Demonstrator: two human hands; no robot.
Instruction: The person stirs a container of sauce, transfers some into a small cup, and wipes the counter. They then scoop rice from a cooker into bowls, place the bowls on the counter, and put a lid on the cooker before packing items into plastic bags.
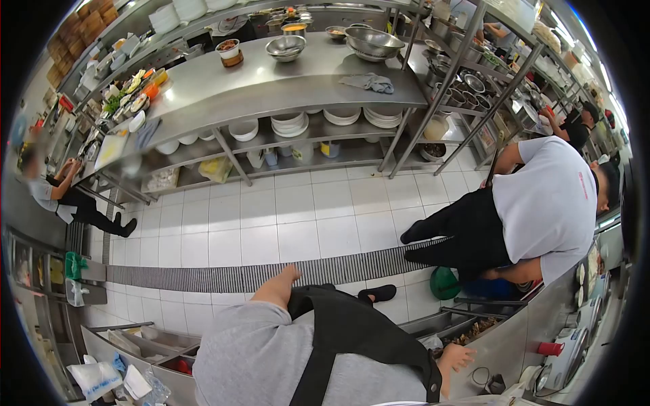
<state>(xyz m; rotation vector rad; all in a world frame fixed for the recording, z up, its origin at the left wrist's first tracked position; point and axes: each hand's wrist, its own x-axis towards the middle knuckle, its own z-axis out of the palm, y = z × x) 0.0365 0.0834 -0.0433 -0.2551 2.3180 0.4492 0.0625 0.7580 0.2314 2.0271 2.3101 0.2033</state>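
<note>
My left hand hangs over the drain grate, beside the skirt of my black apron. Its fingers are too hidden to judge. Out to the right, my right hand has its fingers apart and holds nothing I can see. It is at the edge of an open drawer, close to a heap of brown pieces that I cannot identify. The steel counter front lies just beyond its fingertips.
A co-worker in a white shirt bends over at right by a green bin. Another person works at far left. A long steel table with bowls stands across the tiled floor. A drain grate crosses the floor.
</note>
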